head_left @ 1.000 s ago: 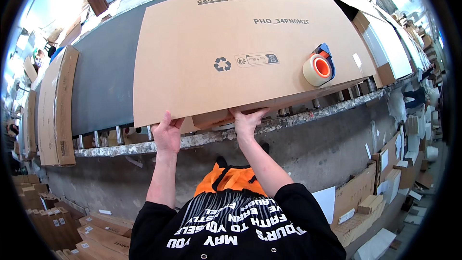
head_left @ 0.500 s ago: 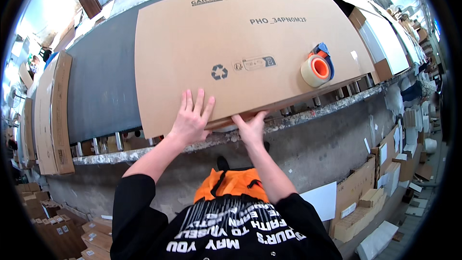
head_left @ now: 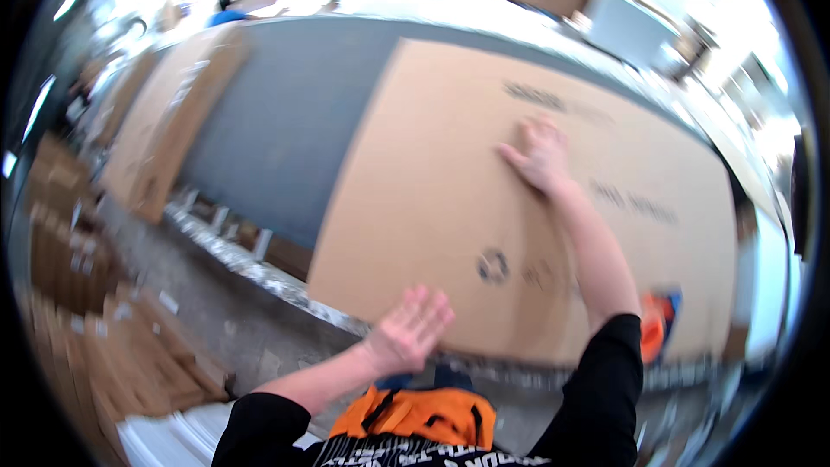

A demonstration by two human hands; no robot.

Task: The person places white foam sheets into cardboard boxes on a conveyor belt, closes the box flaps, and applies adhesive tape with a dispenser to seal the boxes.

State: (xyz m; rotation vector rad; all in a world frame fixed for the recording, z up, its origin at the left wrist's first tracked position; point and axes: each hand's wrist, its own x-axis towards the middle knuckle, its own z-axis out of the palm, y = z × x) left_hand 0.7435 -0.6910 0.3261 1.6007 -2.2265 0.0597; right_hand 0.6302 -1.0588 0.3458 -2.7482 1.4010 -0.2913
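A large flat brown cardboard box [head_left: 432,182] lies in front of me, its top printed with dark marks. My right hand [head_left: 543,156] reaches across to the far half of that top, fingers outstretched against the cardboard. Nearer to me, my left hand [head_left: 408,329] is at the box's front edge with its fingers stretched out; blur hides whether it touches. Neither hand holds anything. A tape dispenser [head_left: 654,329] with orange and blue parts rests on the box's right end, partly smeared by motion.
Under the box runs a conveyor with a dark grey belt [head_left: 277,121] and a worn front rail [head_left: 259,270]. Another long carton [head_left: 164,130] stands across it on the left. Stacked brown cartons [head_left: 143,355] fill the floor at lower left. A white-sided box [head_left: 765,281] is at right.
My right hand has gone from the box's front edge to its far half. My left hand has come off the top to the near edge. The view has turned left.
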